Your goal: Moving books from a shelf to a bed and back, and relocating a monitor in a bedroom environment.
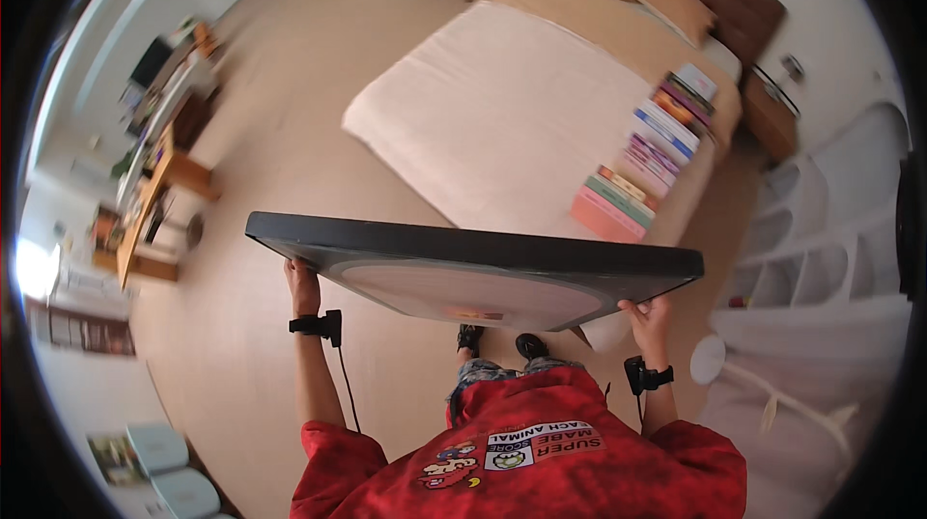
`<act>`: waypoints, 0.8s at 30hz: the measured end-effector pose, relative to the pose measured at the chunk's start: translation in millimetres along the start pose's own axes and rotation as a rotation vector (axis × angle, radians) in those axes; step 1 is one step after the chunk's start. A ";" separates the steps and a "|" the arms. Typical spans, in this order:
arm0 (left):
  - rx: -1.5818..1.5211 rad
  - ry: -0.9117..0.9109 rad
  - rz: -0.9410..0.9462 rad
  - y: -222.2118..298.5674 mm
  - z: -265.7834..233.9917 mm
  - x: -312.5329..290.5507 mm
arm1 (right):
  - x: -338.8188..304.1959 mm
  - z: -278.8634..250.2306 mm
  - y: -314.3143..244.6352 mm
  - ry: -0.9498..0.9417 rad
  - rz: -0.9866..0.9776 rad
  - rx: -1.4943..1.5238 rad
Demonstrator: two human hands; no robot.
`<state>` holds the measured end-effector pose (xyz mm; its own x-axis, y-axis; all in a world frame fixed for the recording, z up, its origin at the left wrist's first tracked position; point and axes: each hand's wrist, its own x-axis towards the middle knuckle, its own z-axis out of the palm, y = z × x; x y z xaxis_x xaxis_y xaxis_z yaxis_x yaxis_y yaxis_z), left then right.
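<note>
A large flat dark board (473, 263) w/ a pale round panel on its face is held level at chest height over the wood floor (280, 113), just short of the bed (502, 104), where a row of books (647, 152) lies along the far edge. Left hand (303, 287) is clamped on the board's left edge, right hand (649, 314) on its right, each wrist w/ a black strap. Best handling, judging by its width: keep both grips even & the board level, clear of the white shelving (821, 258) at right.

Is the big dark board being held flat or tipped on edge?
Roughly flat: the dark board is lifted off the floor, left hand and right hand gripping opposite ends.
</note>
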<state>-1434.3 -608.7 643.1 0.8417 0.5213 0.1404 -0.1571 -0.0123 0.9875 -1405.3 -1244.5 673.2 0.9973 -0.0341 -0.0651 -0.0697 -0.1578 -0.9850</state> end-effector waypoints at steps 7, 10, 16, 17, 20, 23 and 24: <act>-0.028 -0.502 -0.214 -91.5 54.0 122.3 | -56.3 51.6 43.4 0.164 0.213 0.037; 0.005 -0.639 -0.268 -132.5 67.2 152.6 | -61.3 78.7 63.1 0.225 0.242 0.019; 0.010 -0.810 -0.440 -207.6 92.0 170.7 | -82.5 99.1 134.2 0.335 0.365 -0.095; -0.006 -0.828 -0.459 -216.3 102.9 172.3 | -81.8 96.0 141.7 0.346 0.385 -0.105; -0.014 -0.867 -0.497 -240.8 125.5 179.0 | -79.8 89.6 161.5 0.384 0.420 -0.113; 0.054 -0.885 -0.574 -268.6 132.3 180.1 | -79.6 88.7 181.0 0.417 0.448 -0.118; 0.050 -0.893 -0.581 -277.5 135.1 173.8 | -80.2 86.4 188.2 0.424 0.458 -0.126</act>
<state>-1174.6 -629.9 403.1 0.8578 -0.3553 -0.3713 0.3945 -0.0080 0.9189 -1496.4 -1186.2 479.3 0.7713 -0.5097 -0.3811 -0.5151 -0.1482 -0.8442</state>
